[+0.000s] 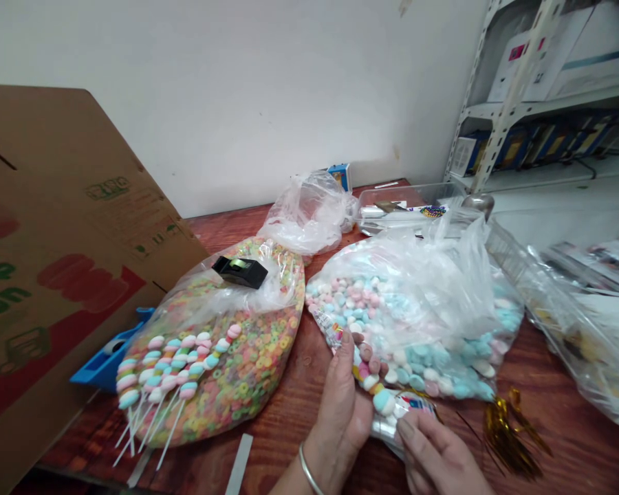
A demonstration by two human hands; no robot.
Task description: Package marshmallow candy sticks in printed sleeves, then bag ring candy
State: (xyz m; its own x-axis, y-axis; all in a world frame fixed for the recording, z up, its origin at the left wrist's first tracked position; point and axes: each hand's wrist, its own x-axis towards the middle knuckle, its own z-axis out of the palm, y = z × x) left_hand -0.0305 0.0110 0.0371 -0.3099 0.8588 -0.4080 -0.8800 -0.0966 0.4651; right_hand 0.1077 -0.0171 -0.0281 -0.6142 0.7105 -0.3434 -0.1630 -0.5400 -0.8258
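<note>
My left hand [343, 395], a bangle on its wrist, is closed round a candy skewer [384, 401] of pastel pink, white, blue and yellow pieces. A printed clear wrapper [334, 331] shows at the skewer's far end. My right hand [436, 450] pinches by the near end, in line with the skewer; its stick is hidden by the fingers. Silver printed wrappers [386, 427] lie under both hands. Beyond them rests a big clear bag of pastel candies [423, 361]. Several finished candy skewers [178, 364] lie on a bag of ring-shaped candies [268, 344] at the left.
A black tape dispenser [241, 272] sits on the ring-candy bag. Gold ties [510, 433] lie at the right. A cardboard box [56, 275] and a blue tray [103, 364] border the left. Clear bins [572, 344] and a metal shelf [505, 117] stand at the right.
</note>
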